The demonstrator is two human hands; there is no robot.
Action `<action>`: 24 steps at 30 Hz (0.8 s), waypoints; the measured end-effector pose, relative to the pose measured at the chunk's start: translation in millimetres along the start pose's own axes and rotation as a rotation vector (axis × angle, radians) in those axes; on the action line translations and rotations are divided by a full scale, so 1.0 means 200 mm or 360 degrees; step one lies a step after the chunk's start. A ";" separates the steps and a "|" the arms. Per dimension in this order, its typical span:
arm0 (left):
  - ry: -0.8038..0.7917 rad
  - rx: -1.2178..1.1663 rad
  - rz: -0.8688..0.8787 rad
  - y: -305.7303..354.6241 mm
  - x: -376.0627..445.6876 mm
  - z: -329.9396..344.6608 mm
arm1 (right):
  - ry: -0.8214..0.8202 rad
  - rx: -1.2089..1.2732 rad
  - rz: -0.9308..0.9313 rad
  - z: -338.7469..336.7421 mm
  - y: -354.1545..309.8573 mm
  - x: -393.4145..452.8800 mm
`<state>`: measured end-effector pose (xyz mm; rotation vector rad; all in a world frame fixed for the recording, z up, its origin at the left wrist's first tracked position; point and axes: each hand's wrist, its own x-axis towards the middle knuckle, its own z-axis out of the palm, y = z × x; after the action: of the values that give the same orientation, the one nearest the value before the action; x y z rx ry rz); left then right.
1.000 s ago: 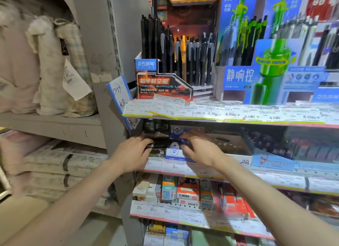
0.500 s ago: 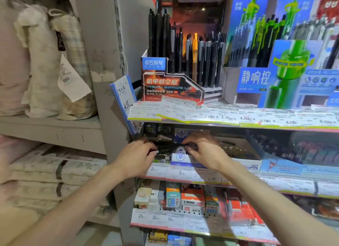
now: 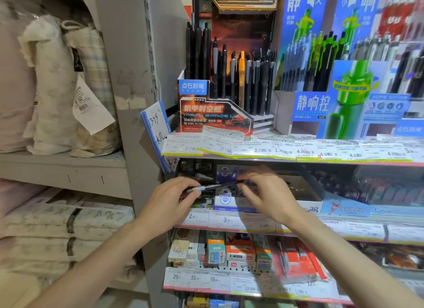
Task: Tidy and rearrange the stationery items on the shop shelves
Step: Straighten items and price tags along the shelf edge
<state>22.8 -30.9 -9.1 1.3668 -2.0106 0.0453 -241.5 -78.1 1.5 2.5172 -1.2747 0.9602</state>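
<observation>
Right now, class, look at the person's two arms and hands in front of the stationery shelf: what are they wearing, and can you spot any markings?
Both the left hand and the right hand are bare, with no gloves, rings or watch visible. Both forearms are uncovered as far as the bottom edge of the picture, so no sleeves show. No markings, bands or straps can be seen on either arm.
</observation>
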 end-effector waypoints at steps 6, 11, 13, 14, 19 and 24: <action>-0.0016 -0.0182 0.0139 0.12 -0.11 -0.08 | 0.0036 0.0020 -0.0174 -0.13 -0.05 -0.17; 0.0090 -0.0402 0.0241 0.26 -0.07 -0.21 | 0.0149 0.0005 -0.0306 -0.31 -0.14 -0.21; 0.0137 -0.0505 0.0269 0.33 -0.03 -0.28 | 0.0207 -0.0029 -0.0364 -0.38 -0.18 -0.19; 0.0155 -0.0551 0.0271 0.36 0.00 -0.32 | 0.0242 -0.0051 -0.0394 -0.42 -0.20 -0.17; 0.0175 -0.0644 0.0272 0.47 0.19 -0.45 | 0.0360 -0.0074 -0.0426 -0.58 -0.29 0.00; 0.0215 -0.0658 0.0324 0.55 0.41 -0.53 | 0.0508 -0.0022 -0.0369 -0.68 -0.35 0.22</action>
<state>-30.2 -6.3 154.3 0.8757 -1.9059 -0.1734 -232.9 -9.3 144.3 2.3145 -0.8729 1.2264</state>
